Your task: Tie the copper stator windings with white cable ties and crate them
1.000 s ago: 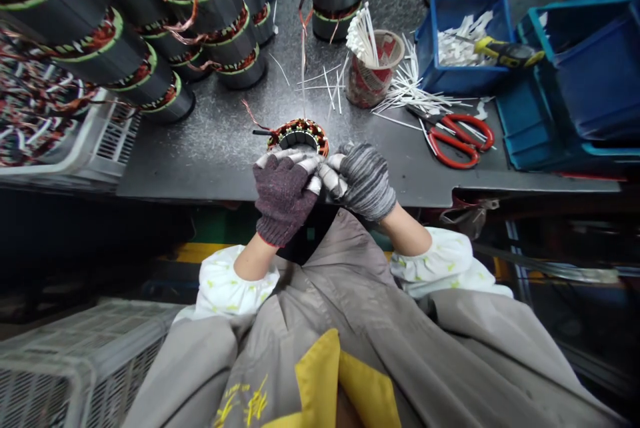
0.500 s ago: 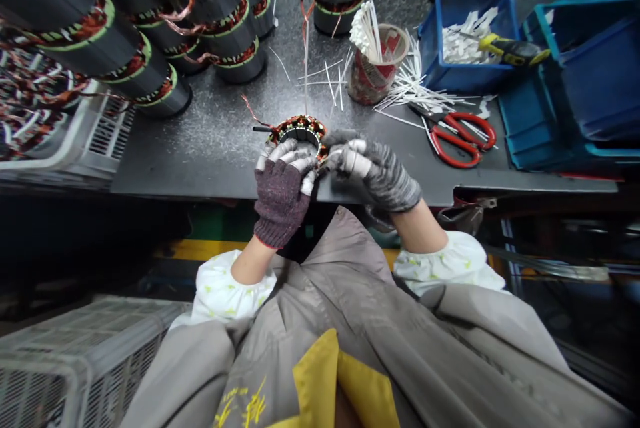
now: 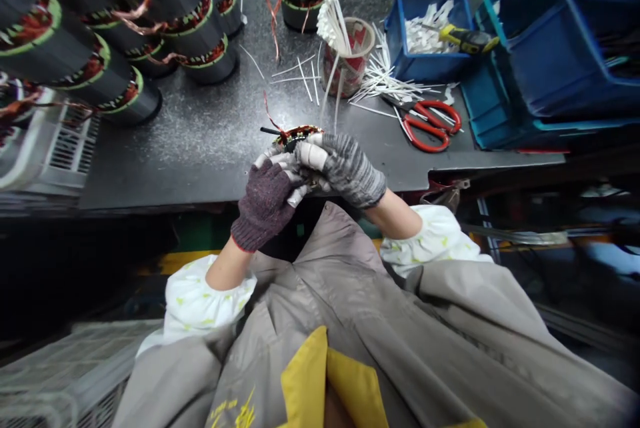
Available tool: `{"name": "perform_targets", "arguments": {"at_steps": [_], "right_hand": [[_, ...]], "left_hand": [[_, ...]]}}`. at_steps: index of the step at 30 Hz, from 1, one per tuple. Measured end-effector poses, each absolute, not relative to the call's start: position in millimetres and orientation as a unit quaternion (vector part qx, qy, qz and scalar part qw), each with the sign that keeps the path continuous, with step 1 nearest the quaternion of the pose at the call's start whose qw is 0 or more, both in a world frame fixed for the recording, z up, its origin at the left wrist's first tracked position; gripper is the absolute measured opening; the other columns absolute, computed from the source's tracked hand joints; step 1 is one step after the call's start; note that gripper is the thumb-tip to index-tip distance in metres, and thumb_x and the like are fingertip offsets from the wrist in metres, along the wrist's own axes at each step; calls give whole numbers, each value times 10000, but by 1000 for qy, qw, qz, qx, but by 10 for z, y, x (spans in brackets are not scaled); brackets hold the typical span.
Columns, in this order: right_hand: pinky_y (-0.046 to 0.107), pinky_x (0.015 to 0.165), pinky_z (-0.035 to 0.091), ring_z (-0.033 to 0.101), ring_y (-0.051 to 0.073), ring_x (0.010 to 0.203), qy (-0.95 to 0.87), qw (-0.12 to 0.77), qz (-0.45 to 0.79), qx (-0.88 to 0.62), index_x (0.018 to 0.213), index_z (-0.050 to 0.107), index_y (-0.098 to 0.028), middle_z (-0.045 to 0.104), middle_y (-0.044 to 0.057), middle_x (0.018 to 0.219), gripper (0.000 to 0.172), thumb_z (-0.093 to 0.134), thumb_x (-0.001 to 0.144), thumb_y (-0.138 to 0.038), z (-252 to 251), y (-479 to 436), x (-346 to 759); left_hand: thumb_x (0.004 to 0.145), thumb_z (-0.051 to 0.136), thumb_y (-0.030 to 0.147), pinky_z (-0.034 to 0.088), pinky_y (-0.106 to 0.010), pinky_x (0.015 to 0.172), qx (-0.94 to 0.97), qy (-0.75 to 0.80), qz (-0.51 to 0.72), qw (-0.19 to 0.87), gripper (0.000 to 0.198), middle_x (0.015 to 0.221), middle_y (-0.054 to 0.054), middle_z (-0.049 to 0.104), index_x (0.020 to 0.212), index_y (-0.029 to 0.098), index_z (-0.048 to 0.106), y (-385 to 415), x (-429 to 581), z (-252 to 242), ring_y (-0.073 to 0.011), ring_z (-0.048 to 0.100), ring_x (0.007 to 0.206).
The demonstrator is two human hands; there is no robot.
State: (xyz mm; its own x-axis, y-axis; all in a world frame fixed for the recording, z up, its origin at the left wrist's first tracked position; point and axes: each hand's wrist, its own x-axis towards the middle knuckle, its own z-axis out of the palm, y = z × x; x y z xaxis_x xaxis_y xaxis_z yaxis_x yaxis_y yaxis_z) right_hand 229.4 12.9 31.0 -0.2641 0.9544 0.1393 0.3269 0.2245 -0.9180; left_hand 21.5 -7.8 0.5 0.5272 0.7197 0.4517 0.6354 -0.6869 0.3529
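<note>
A motor stator (image 3: 306, 129) with red-brown copper windings sits at the table's near edge, partly covered by both hands. My left hand (image 3: 266, 198), in a dark purple knit glove with whitish fingertips, is closed around its left and near side. Across its right and near side lies my right hand (image 3: 347, 168), in a grey knit glove, fingers bent and pressed onto it. Two white cable ties (image 3: 329, 91) stick up just behind the right hand; their lower ends are hidden. A copper lead and a black sleeve poke out at the stator's left.
A cup (image 3: 357, 55) of cable ties stands behind my hands, with loose ties beside it. Red-handled scissors (image 3: 430, 125) lie to the right. A blue bin (image 3: 430, 65) carries a yellow-black tool (image 3: 467, 38). Stacked stators (image 3: 207, 68) and a white crate (image 3: 65, 148) are at left.
My right hand has moved in over the stator and covers more of it. Two cable ties now stand behind that hand, where one stood above the stator. The view has shifted right.
</note>
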Motion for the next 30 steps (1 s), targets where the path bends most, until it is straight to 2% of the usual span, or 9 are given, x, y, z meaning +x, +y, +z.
{"name": "perform_targets", "arguments": {"at_steps": [4,6,8,10,13,16,20,24,30], "right_hand": [[404,870,638,759,234,917,-695,388,426,-431,1100,792,-227,794,75,1030,553,575,968,-718,426,280,2802],[366,815,625,756,199,852,-686,407,345,-495,1177,766,-183,795,87,1039,528,477,1049,-607,485,351,3275],[341,874,588,754,188,923,-684,355,196,-606,1105,775,-169,799,79,1025,365,554,1046,-454,517,456,3761],[343,838,568,736,197,822,-672,266,129,-679,908,771,-164,769,54,810,197,799,886,-358,473,593,4141],[288,702,536,632,135,585,-681,145,130,-706,579,572,-224,601,-18,517,434,922,737,-425,265,806,4385],[245,634,499,577,102,520,-694,116,135,-698,542,441,-276,519,-42,450,562,850,793,-569,125,921,4327],[301,593,513,609,181,507,-690,109,161,-697,664,630,-219,602,-6,496,306,921,628,-307,203,833,4266],[438,851,622,751,330,847,-619,266,266,-690,838,709,-222,789,112,877,220,793,637,-251,187,586,4354],[518,827,659,780,372,933,-551,467,348,-597,1085,687,-258,790,192,1103,337,778,807,-426,-10,241,4038]], "left_hand": [[1023,569,325,386,-540,1257,853,415,313,48,171,1149,-55,794,1097,248,702,-159,325,76,-268,690,1281],[1018,557,304,392,-547,1239,837,433,333,23,164,1086,-55,799,1060,244,704,-179,400,88,-276,710,1230],[998,565,300,423,-550,1200,828,441,346,2,143,1031,-63,797,995,244,697,-151,443,87,-291,729,1157],[977,590,312,456,-551,1152,829,440,346,2,115,1009,-66,796,942,252,682,-75,431,82,-303,740,1101],[969,617,320,496,-534,1089,842,414,344,28,95,1007,-63,801,920,258,669,70,321,109,-306,752,1092],[988,619,299,444,-561,1166,860,381,339,26,69,1003,-39,811,970,263,675,117,185,206,-313,740,1183],[998,642,292,350,-634,1235,839,420,342,-53,133,1143,-52,817,1120,259,683,15,122,275,-352,691,1289],[1024,585,234,350,-607,1246,839,419,344,-48,106,1055,-17,822,1026,257,689,-3,170,177,-303,723,1242],[1017,576,287,339,-601,1255,838,438,326,23,147,1028,-26,818,988,263,719,31,146,157,-289,724,1233]]}}
